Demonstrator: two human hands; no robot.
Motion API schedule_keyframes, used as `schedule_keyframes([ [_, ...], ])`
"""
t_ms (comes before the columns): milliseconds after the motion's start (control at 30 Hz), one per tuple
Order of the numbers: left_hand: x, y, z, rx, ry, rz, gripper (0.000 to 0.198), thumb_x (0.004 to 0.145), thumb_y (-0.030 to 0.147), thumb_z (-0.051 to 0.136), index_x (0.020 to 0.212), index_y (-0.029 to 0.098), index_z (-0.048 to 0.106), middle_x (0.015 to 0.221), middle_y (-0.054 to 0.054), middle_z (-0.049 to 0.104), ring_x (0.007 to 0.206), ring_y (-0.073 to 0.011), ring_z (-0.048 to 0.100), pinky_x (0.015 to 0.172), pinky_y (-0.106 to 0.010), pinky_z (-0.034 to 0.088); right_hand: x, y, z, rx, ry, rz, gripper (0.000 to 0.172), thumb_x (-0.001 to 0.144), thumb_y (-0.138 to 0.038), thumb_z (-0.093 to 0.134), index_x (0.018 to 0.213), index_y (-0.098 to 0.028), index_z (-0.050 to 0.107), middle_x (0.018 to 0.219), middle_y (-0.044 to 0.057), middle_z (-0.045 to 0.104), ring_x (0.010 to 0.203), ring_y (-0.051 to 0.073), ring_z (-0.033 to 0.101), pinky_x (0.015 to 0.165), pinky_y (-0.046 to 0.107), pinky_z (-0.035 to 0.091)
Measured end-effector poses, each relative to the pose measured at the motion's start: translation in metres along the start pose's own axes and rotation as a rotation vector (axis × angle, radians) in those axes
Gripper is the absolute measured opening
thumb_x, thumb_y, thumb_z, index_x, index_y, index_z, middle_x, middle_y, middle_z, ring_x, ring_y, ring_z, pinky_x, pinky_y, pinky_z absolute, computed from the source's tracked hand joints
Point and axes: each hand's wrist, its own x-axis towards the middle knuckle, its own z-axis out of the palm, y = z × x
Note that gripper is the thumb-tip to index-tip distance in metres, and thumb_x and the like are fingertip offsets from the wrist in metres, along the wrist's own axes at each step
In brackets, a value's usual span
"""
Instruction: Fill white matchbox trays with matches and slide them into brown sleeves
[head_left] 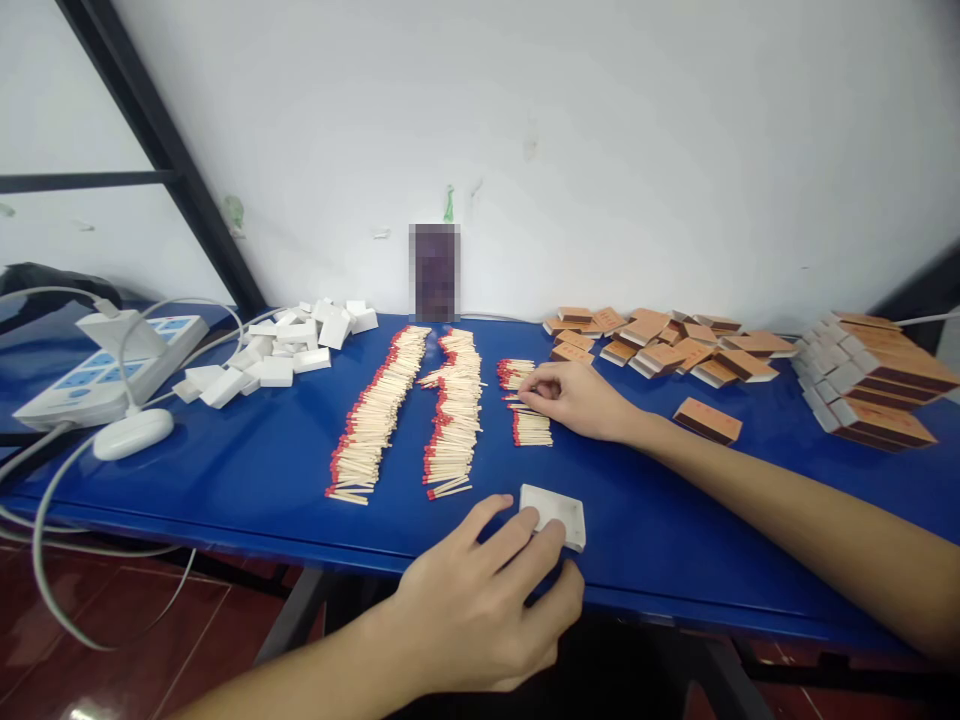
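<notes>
My right hand [574, 397] reaches to a short row of red-tipped matches [533, 430], thumb and fingertips pinched together on a few of them. How many are in the pinch is hidden. Near the table's front edge, my left hand [499, 590] has its fingers spread, and some fingertips rest at an open white matchbox tray [574, 515]. Left of the short row lie two long rows of matches, a middle row [454, 430] and a left row [375, 420], heads to the left. A single orange matchbox sleeve [707, 420] lies right of my right wrist.
White inner trays [277, 370] are piled at the left. Orange sleeves [660, 345] lie heaped along the wall, and filled-looking matchboxes [874, 380] are stacked far right. A power strip [112, 370] with white cables occupies the blue table's [262, 470] left end. A blurred upright object [435, 272] leans at the wall.
</notes>
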Motion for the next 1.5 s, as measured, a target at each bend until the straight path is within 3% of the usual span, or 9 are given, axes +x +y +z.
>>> schedule_keyframes([
  [200, -0.0010, -0.0002, 0.0002, -0.002, 0.001, 0.004, 0.026, 0.090, 0.029, 0.056, 0.108, 0.015, 0.066, 0.114, -0.011, 0.066, 0.105, -0.0257, 0.060, 0.097, -0.044, 0.046, 0.0012, -0.0012, -0.0033, 0.044, -0.003, 0.075, 0.030, 0.085, -0.041, 0.056, 0.079, -0.015, 0.071, 0.056, 0.000, 0.053, 0.051, 0.013, 0.043, 0.051, 0.027, 0.032],
  [367, -0.0006, -0.0005, -0.0001, -0.003, -0.004, 0.005, 0.026, 0.090, 0.030, 0.056, 0.109, 0.015, 0.066, 0.114, -0.011, 0.066, 0.105, -0.0256, 0.060, 0.097, -0.044, 0.046, 0.0027, -0.0003, -0.0014, 0.020, 0.025, 0.011, 0.032, 0.087, -0.041, 0.055, 0.082, -0.015, 0.073, 0.055, -0.001, 0.052, 0.051, 0.012, 0.041, 0.052, 0.027, 0.031],
  [733, -0.0005, -0.0003, 0.0000, -0.002, 0.001, -0.003, 0.025, 0.090, 0.029, 0.056, 0.108, 0.015, 0.066, 0.113, -0.011, 0.066, 0.105, -0.0255, 0.060, 0.097, -0.044, 0.046, -0.0005, 0.0039, -0.0002, -0.005, 0.025, -0.094, 0.029, 0.090, -0.038, 0.056, 0.086, -0.019, 0.078, 0.065, 0.003, 0.065, 0.057, 0.015, 0.047, 0.055, 0.028, 0.034],
  [967, -0.0008, -0.0003, 0.0008, -0.004, -0.003, 0.005, 0.026, 0.090, 0.029, 0.055, 0.109, 0.015, 0.066, 0.114, -0.011, 0.066, 0.105, -0.0257, 0.060, 0.097, -0.044, 0.046, -0.0014, 0.0016, -0.0010, 0.050, 0.008, -0.002, 0.036, 0.089, -0.041, 0.054, 0.088, -0.015, 0.079, 0.070, 0.006, 0.068, 0.057, 0.015, 0.048, 0.053, 0.028, 0.034],
  [1300, -0.0009, -0.0005, 0.0004, -0.003, 0.002, 0.006, 0.026, 0.090, 0.029, 0.056, 0.110, 0.015, 0.066, 0.114, -0.011, 0.065, 0.105, -0.0255, 0.060, 0.097, -0.044, 0.046, -0.0020, 0.0008, -0.0007, 0.063, 0.014, 0.005, 0.035, 0.087, -0.042, 0.055, 0.085, -0.015, 0.076, 0.055, 0.000, 0.053, 0.052, 0.012, 0.041, 0.051, 0.027, 0.031],
  [1500, -0.0009, 0.0000, 0.0003, -0.002, -0.004, 0.002, 0.026, 0.090, 0.029, 0.056, 0.109, 0.015, 0.066, 0.114, -0.011, 0.065, 0.106, -0.0256, 0.059, 0.097, -0.043, 0.046, -0.0026, 0.0001, -0.0012, 0.061, -0.002, 0.031, 0.035, 0.086, -0.043, 0.055, 0.084, -0.014, 0.075, 0.056, 0.000, 0.053, 0.051, 0.012, 0.039, 0.050, 0.027, 0.030],
])
